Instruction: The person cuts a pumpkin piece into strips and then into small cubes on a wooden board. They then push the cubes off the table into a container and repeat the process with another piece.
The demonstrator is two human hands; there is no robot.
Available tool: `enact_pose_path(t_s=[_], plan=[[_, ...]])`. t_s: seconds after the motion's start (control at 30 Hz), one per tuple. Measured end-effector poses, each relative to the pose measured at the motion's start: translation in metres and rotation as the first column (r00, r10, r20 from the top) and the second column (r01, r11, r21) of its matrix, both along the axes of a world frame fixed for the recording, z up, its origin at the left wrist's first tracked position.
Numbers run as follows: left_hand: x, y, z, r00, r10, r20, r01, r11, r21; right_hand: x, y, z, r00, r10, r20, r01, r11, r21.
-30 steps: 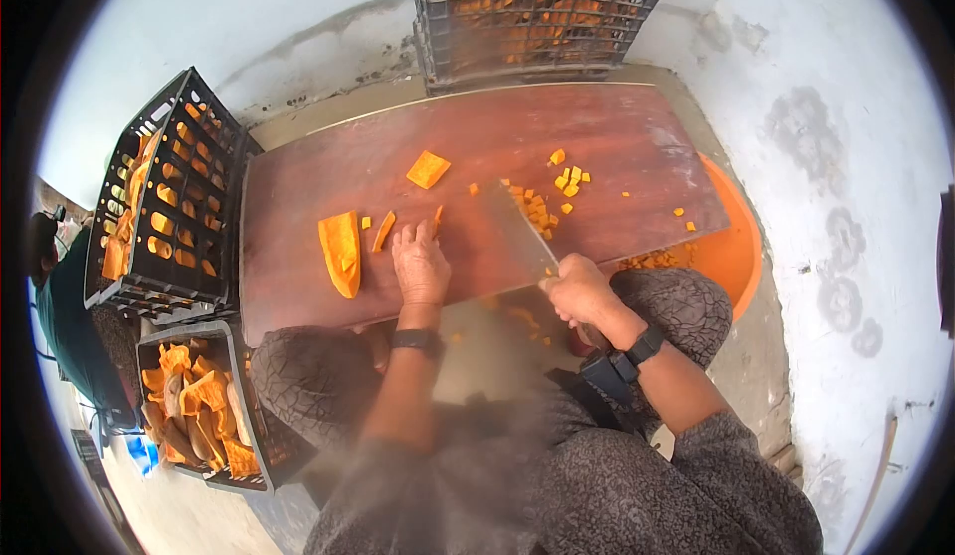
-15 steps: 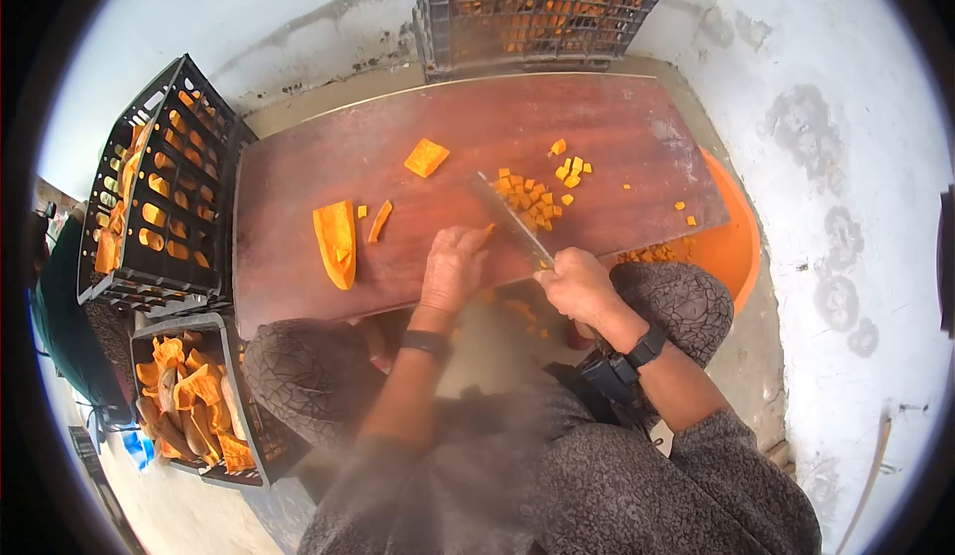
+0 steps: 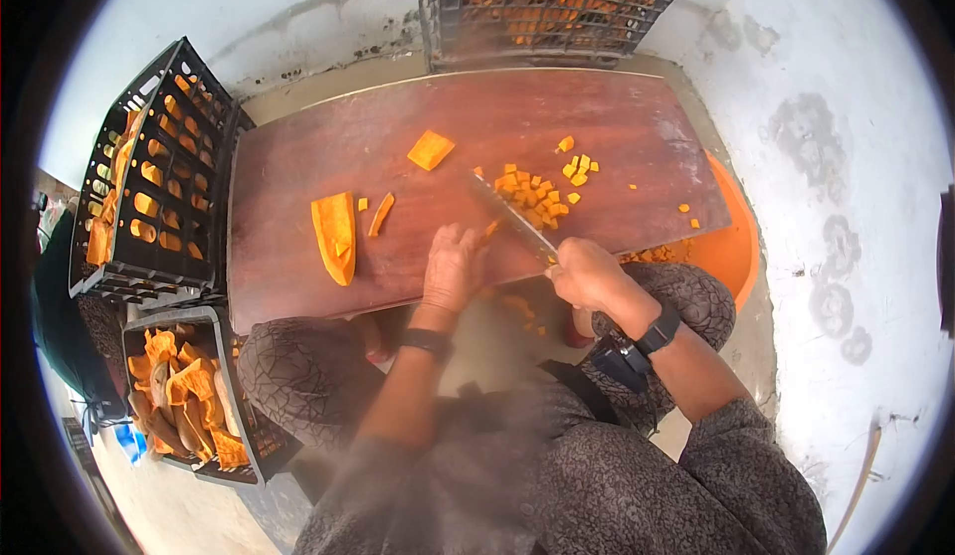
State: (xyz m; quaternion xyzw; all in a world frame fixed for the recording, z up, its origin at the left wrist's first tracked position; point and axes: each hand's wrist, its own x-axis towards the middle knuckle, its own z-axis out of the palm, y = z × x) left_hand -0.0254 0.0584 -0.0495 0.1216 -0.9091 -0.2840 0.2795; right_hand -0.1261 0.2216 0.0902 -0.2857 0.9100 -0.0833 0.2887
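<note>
My right hand (image 3: 587, 275) is closed around the handle of a knife (image 3: 512, 215), whose blade points up and to the left over the reddish board (image 3: 328, 147). Beside the blade lies a pile of orange cubes (image 3: 532, 193). My left hand (image 3: 454, 267) rests at the board's front edge, fingers bent around a small orange piece (image 3: 491, 228) near the blade. Further left are a long orange wedge (image 3: 334, 237), a thin strip (image 3: 381, 214) and one small cube. A square orange chunk (image 3: 431, 150) sits toward the back.
Black crates with orange pieces stand at the left (image 3: 149, 177), lower left (image 3: 214, 321) and behind the board (image 3: 557, 8). An orange basin (image 3: 738, 237) is under the board's right end, holding cubes. Part of another person (image 3: 65, 296) shows at the far left.
My right hand and the knife handle have moved slightly to the right. The view has shifted a little; my left hand stays by the small piece.
</note>
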Motion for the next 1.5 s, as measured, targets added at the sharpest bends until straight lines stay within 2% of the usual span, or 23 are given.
enact_pose_path(t_s=[0.03, 0.17, 0.23, 0.33, 0.43, 0.47, 0.53, 0.63, 0.67, 0.73, 0.77, 0.87, 1.0, 1.27, 1.37, 1.47, 1.5], plan=[[0.000, 0.000, 0.000, 1.000, -0.008, 0.006, 0.008, 1.000, 0.006, -0.001, -0.006, 0.005, 0.993, -0.039, 0.115, 0.029, 0.996, 0.089], [0.000, 0.001, 0.003, 0.999, -0.034, -0.005, 0.034, 0.999, -0.006, -0.004, -0.013, 0.002, 0.995, 0.078, 0.059, -0.087, 0.980, 0.178], [-0.002, -0.001, 0.001, 0.999, -0.047, -0.021, 0.047, 0.999, -0.011, -0.005, -0.008, -0.012, 0.977, 0.176, -0.122, -0.171, 0.984, 0.052], [-0.001, 0.000, -0.001, 0.998, -0.057, -0.030, 0.057, 0.998, -0.009, 0.005, -0.023, -0.023, 0.964, 0.210, -0.161, -0.208, 0.978, 0.028], [-0.001, -0.001, -0.003, 0.996, -0.059, -0.065, 0.059, 0.998, -0.006, 0.008, -0.034, -0.034, 0.972, 0.114, -0.207, -0.128, 0.990, -0.057], [0.000, -0.002, -0.004, 0.994, -0.062, -0.095, 0.062, 0.998, -0.003, 0.008, -0.034, -0.034, 0.971, 0.120, -0.209, -0.136, 0.989, -0.062], [0.002, -0.001, 0.002, 0.996, -0.046, -0.075, 0.047, 0.999, 0.003, 0.002, -0.027, -0.031, 0.999, 0.015, -0.046, -0.020, 0.993, -0.113], [0.004, 0.002, 0.009, 0.998, -0.046, -0.054, 0.048, 0.998, 0.041, -0.006, -0.017, -0.035, 0.998, -0.064, -0.001, 0.062, 0.976, -0.207], [0.003, 0.002, 0.011, 0.998, -0.050, -0.049, 0.053, 0.996, 0.066, -0.007, -0.013, -0.035, 0.998, -0.063, -0.007, 0.060, 0.976, -0.207], [0.004, 0.001, 0.010, 0.998, -0.044, -0.033, 0.046, 0.997, 0.056, -0.002, -0.005, -0.034, 0.988, 0.007, -0.156, -0.041, 0.975, -0.217], [0.004, 0.001, 0.009, 0.999, -0.041, -0.012, 0.042, 0.998, 0.047, 0.001, -0.002, -0.033, 0.988, 0.008, -0.155, -0.042, 0.976, -0.215], [0.002, 0.002, 0.008, 0.996, -0.040, -0.074, 0.043, 0.998, 0.035, 0.009, 0.004, -0.026, 0.994, -0.031, -0.103, 0.010, 0.979, -0.201], [0.001, 0.003, 0.006, 0.993, -0.029, -0.110, 0.032, 0.999, 0.030, 0.016, 0.006, -0.014, 0.991, 0.030, -0.127, -0.045, 0.993, -0.111], [-0.001, 0.003, 0.003, 1.000, 0.006, 0.000, -0.006, 1.000, 0.019, 0.014, 0.006, -0.005, 0.992, 0.081, -0.093, -0.086, 0.995, -0.052], [-0.002, 0.003, 0.005, 1.000, 0.005, -0.023, -0.004, 1.000, 0.025, 0.011, 0.002, -0.004, 0.993, 0.093, -0.077, -0.096, 0.995, -0.040], [-0.001, 0.002, 0.002, 1.000, -0.008, -0.006, 0.008, 0.999, 0.033, 0.005, -0.009, 0.002, 0.996, 0.089, 0.022, -0.089, 0.995, 0.038], [-0.001, 0.002, 0.003, 1.000, -0.005, -0.001, 0.005, 0.999, 0.035, 0.002, -0.016, 0.006, 0.993, 0.081, 0.088, -0.091, 0.990, 0.112]])
